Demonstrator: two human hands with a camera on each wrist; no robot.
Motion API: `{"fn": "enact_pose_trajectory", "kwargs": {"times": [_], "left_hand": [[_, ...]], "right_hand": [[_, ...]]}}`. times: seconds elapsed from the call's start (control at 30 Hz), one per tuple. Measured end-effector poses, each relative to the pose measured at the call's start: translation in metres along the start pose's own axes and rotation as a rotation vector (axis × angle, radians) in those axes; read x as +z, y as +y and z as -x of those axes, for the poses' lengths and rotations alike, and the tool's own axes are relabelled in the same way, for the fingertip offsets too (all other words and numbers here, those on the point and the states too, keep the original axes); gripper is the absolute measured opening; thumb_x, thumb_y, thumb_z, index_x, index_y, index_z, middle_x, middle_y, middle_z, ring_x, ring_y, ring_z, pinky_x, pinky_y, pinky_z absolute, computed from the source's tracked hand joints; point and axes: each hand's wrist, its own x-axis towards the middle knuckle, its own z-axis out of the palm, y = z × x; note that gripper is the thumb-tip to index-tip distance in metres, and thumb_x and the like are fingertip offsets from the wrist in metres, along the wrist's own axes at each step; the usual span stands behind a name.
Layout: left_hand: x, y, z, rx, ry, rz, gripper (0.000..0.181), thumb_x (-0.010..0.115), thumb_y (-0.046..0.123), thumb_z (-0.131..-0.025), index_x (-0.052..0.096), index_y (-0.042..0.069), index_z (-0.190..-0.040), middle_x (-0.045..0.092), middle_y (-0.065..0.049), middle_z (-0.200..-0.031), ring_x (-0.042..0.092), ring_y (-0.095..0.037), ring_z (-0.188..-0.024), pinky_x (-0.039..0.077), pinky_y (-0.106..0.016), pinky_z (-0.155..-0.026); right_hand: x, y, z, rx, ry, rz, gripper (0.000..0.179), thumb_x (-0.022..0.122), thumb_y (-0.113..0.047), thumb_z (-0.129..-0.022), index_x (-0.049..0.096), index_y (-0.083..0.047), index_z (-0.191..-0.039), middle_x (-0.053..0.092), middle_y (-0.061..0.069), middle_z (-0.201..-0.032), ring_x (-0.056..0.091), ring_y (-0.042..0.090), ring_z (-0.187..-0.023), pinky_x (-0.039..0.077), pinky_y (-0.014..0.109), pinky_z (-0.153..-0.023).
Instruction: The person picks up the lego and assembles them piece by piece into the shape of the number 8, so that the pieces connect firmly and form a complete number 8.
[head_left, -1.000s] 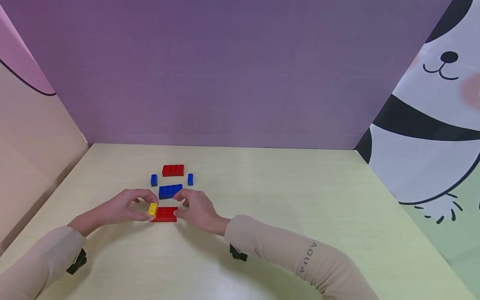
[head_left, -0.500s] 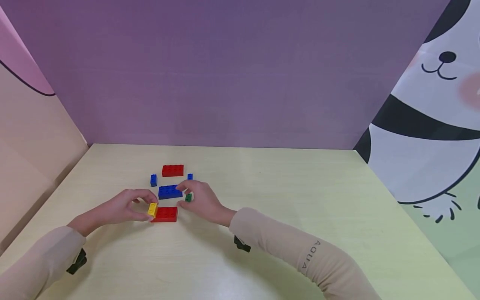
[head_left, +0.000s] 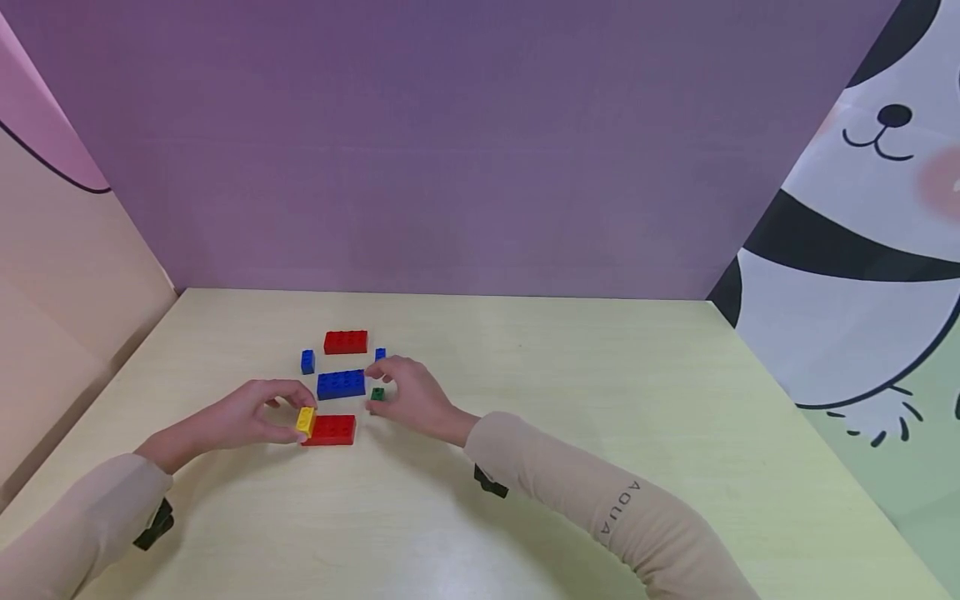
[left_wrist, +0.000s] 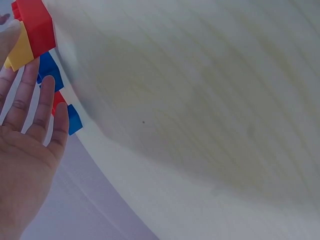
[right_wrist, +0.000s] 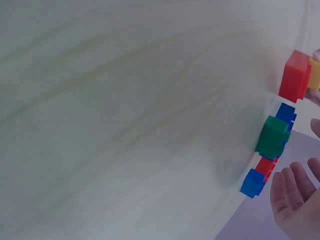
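My left hand (head_left: 240,415) pinches a small yellow brick (head_left: 305,420) between thumb and fingers. The yellow brick sits on the left end of the near red brick (head_left: 333,430). In the left wrist view the thumb lies against the yellow brick (left_wrist: 21,49), beside the red one (left_wrist: 37,27). My right hand (head_left: 416,400) hovers with thumb and fingers parted over a small green brick (head_left: 378,393). The right wrist view has the green brick (right_wrist: 273,136) standing on the table, apart from the fingers (right_wrist: 295,182).
A long blue brick (head_left: 341,384) lies behind the near red brick. Farther back is another red brick (head_left: 346,342), with small blue bricks to its front left (head_left: 307,362) and front right (head_left: 380,353). A purple panel (head_left: 450,167) rises behind the table (head_left: 600,417).
My right hand has moved from the near red brick's right end, back and to the right, to the green brick. The left hand has stayed on the yellow brick.
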Motion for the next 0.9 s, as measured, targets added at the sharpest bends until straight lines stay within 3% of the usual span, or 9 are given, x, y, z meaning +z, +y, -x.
{"fn": "enact_pose_trajectory", "kwargs": {"times": [0.4, 0.9], "left_hand": [[0.001, 0.0, 0.001, 0.017, 0.005, 0.003, 0.037, 0.074, 0.032, -0.074, 0.059, 0.016, -0.104, 0.061, 0.003, -0.099, 0.054, -0.019, -0.097, 0.045, -0.038, -0.082], [0.001, -0.001, 0.001, 0.018, 0.006, -0.003, 0.037, 0.074, 0.031, -0.074, 0.059, 0.017, -0.104, 0.061, 0.004, -0.1, 0.054, -0.018, -0.098, 0.045, -0.037, -0.081]], "right_hand": [[0.002, 0.012, -0.001, -0.015, -0.067, 0.033, 0.04, 0.071, -0.02, -0.079, 0.059, -0.009, -0.115, 0.062, 0.002, -0.115, 0.057, 0.017, -0.103, 0.046, 0.022, -0.088], [0.007, 0.013, -0.004, 0.008, -0.081, 0.113, 0.037, 0.071, -0.016, -0.079, 0.06, -0.008, -0.114, 0.065, 0.002, -0.107, 0.058, 0.013, -0.097, 0.046, 0.022, -0.09]]}}
